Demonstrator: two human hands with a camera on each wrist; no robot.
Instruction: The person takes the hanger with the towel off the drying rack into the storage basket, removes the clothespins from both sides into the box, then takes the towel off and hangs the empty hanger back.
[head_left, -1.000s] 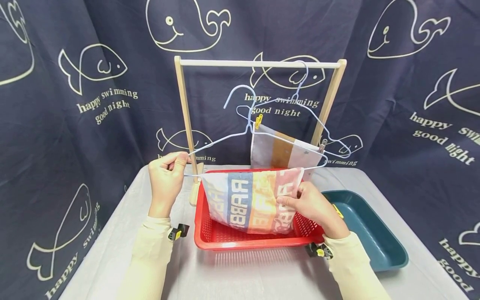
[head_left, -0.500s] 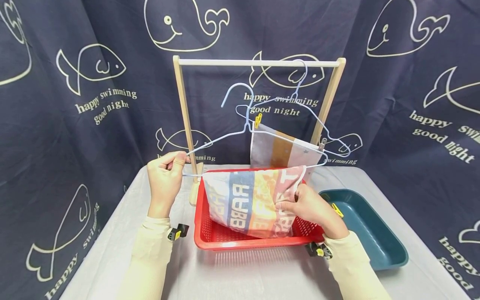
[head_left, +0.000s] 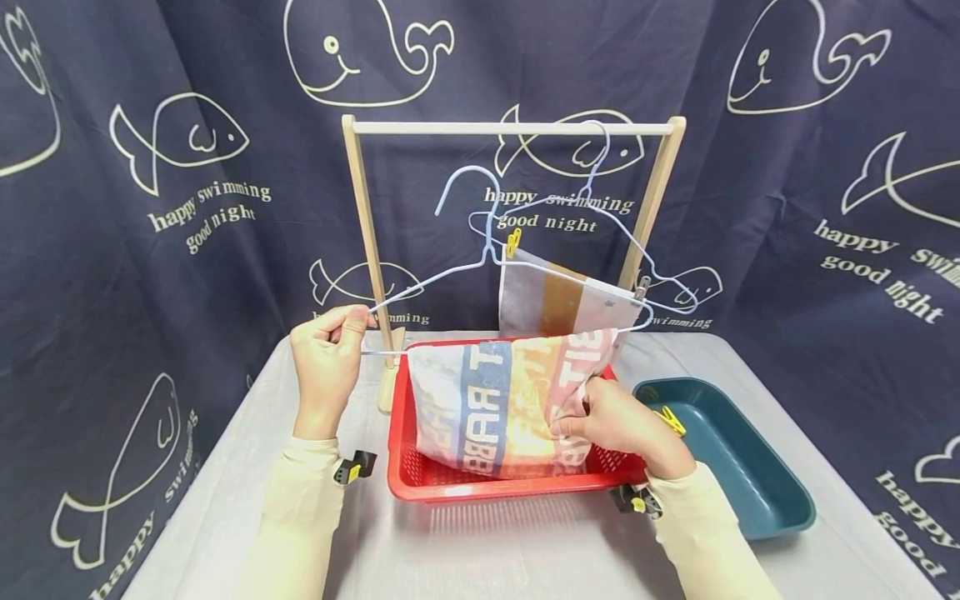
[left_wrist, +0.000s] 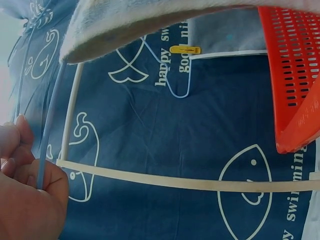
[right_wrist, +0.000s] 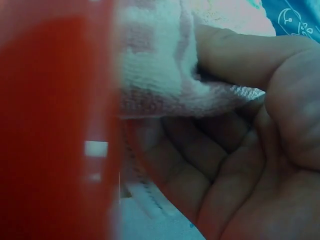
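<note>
In the head view a striped towel (head_left: 487,408) with large letters is draped over the lower bar of a light blue hanger (head_left: 450,271). My left hand (head_left: 327,367) grips the hanger's left end, and the left wrist view shows the hanger's bar (left_wrist: 51,115) running up from the fingers to the towel's edge. My right hand (head_left: 626,425) pinches the towel's right side between thumb and fingers. Up close in the right wrist view, the towel's pink and white edge (right_wrist: 160,65) lies under the thumb. The towel's lower part hangs into a red basket (head_left: 420,490).
Behind stands a wooden rack (head_left: 517,128). A second blue hanger (head_left: 615,218) hangs on it, bearing a striped cloth (head_left: 551,296) held by a yellow clip (head_left: 513,242) and a metallic clip (head_left: 642,288). To the right lies a teal tray (head_left: 750,467) with a yellow clip (head_left: 670,420).
My right hand has drawn the towel's right side downward and slightly left, and more letters show near the bar. The left hand and hanger have shifted slightly left.
</note>
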